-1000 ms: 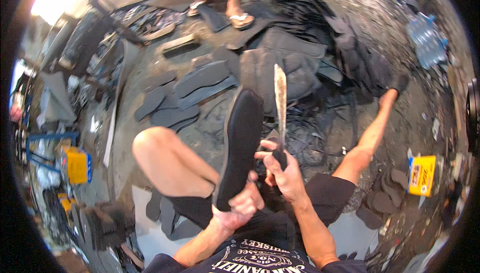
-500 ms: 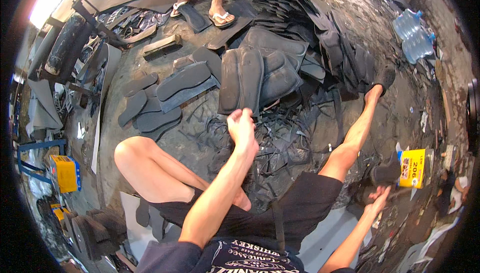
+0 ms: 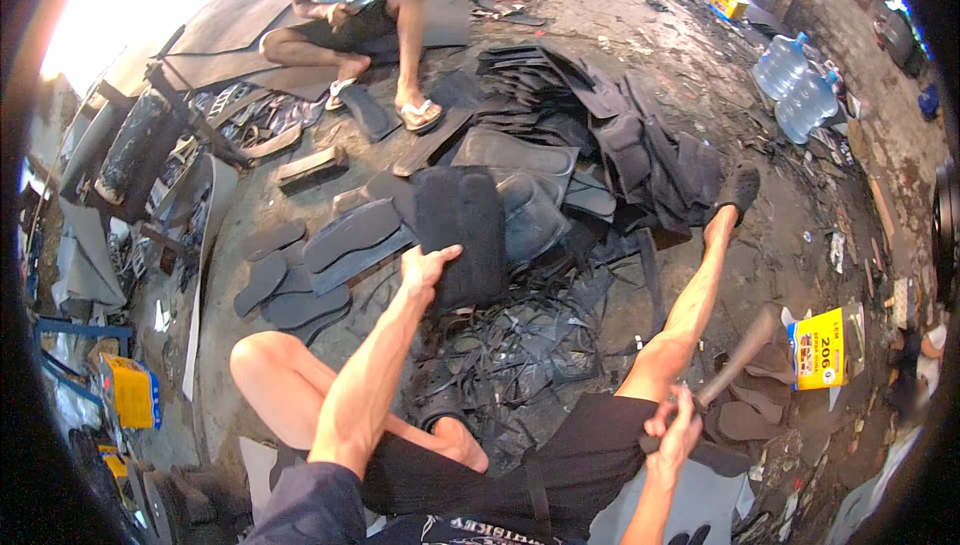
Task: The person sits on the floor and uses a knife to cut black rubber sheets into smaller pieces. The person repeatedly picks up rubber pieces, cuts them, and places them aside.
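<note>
**Left hand on a black rubber slab, right hand gripping a blade**

The left hand (image 3: 428, 267) reaches forward, its fingers (image 3: 445, 255) curled over the lower left edge of a black rubber slab (image 3: 462, 235). The slab is thick, matte and roughly rectangular with rounded corners; it lies on the floor just above the hand, toward twelve o'clock. The right hand (image 3: 675, 432) sits low at about four o'clock, beside the thigh, fingers wrapped tight round the handle of a knife (image 3: 735, 360) whose pale, blurred blade angles up toward two o'clock.

At nine o'clock from the slab lie flat, dark sole-shaped cutouts (image 3: 352, 235), smooth and oval-ended. Below it, between the person's bare legs, is a tangle of thin black rubber strips (image 3: 530, 345). At one o'clock stands a heap of folded black rubber sheets (image 3: 620, 145), dull and creased. A yellow box (image 3: 820, 348) rests at three o'clock, and clear plastic water bottles (image 3: 797, 85) stand at two o'clock. Another person's sandalled foot (image 3: 420, 113) rests on the concrete floor (image 3: 650, 35) at twelve o'clock.
</note>
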Action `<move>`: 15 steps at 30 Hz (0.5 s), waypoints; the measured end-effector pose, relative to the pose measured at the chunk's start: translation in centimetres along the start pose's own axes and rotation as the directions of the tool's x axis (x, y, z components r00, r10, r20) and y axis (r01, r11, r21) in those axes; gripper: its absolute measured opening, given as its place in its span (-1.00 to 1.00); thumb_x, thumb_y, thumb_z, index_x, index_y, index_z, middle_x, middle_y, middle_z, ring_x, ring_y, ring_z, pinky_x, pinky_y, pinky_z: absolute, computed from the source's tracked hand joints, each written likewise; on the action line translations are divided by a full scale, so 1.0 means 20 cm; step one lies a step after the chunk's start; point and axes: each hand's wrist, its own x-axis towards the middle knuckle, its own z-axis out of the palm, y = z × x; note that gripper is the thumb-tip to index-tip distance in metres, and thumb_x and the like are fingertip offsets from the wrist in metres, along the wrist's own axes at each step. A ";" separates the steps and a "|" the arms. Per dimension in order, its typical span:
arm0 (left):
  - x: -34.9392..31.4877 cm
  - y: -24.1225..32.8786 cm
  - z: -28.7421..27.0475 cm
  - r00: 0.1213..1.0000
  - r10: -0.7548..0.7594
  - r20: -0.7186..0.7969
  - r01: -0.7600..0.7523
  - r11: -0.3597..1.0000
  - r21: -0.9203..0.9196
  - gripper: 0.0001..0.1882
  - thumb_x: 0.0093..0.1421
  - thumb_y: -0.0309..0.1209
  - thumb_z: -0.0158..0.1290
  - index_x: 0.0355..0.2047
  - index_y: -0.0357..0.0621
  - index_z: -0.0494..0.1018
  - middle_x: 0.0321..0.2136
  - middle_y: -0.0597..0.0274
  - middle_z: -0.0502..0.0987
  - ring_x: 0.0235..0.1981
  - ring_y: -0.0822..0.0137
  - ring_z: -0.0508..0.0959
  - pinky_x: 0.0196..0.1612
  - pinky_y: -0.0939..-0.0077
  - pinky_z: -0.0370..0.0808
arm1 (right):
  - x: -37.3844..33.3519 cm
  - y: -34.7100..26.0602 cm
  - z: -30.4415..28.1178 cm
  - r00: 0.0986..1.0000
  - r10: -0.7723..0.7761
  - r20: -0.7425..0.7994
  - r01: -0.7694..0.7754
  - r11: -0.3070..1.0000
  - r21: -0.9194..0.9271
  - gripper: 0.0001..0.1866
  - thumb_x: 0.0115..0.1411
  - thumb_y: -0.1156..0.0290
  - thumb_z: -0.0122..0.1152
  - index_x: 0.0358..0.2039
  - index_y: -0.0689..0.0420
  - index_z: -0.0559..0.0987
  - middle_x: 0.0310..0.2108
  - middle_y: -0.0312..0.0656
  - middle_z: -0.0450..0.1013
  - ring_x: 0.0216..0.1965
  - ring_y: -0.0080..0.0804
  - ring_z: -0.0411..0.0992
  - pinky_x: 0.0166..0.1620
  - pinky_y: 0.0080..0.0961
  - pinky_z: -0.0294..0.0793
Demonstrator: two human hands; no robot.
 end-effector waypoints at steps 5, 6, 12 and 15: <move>-0.47 0.14 0.13 0.643 0.678 0.356 -0.719 0.375 0.585 -0.50 -0.03 -0.47 0.45 -0.01 0.11 0.75 0.11 0.14 0.63 0.16 -0.06 0.56 0.24 -0.06 0.46 | 0.00 -0.15 0.64 0.717 0.167 0.677 -0.474 0.829 0.297 -0.36 0.48 -0.27 0.14 0.17 0.07 0.54 -0.49 -0.25 0.43 -0.69 -0.61 0.18 -0.55 -0.54 0.28; -0.57 0.20 0.15 0.555 0.663 0.501 -0.757 0.155 0.634 -0.45 -0.11 -0.46 0.45 -0.03 0.29 0.79 0.22 0.17 0.56 0.29 -0.06 0.46 0.36 -0.05 0.35 | 0.01 -0.19 0.72 0.720 0.191 0.667 -0.505 0.803 0.316 -0.36 0.47 -0.26 0.15 0.19 0.06 0.53 -0.46 -0.26 0.46 -0.68 -0.61 0.18 -0.54 -0.54 0.28; -0.44 -0.10 0.05 0.823 0.385 -0.418 -0.406 0.913 0.041 -0.32 0.13 -0.55 0.23 0.32 0.01 0.51 0.31 -0.05 0.44 0.29 -0.04 0.52 0.33 -0.06 0.47 | -0.06 0.04 1.06 0.877 0.083 0.474 -0.195 0.962 0.193 -0.73 0.29 0.36 0.50 -0.20 0.15 0.53 -0.35 -0.31 0.42 -0.61 -0.55 0.29 -0.51 -0.45 0.41; -0.64 -0.04 0.26 0.978 -0.196 -0.074 0.164 0.935 -0.314 -0.20 0.22 -0.15 0.41 0.36 -0.21 0.36 0.25 -0.03 0.51 0.22 0.05 0.56 0.31 0.12 0.48 | 0.02 0.25 1.03 0.884 0.073 0.463 -0.133 0.986 0.098 -0.67 0.32 0.30 0.50 -0.12 0.17 0.52 -0.36 -0.31 0.43 -0.64 -0.55 0.31 -0.55 -0.44 0.43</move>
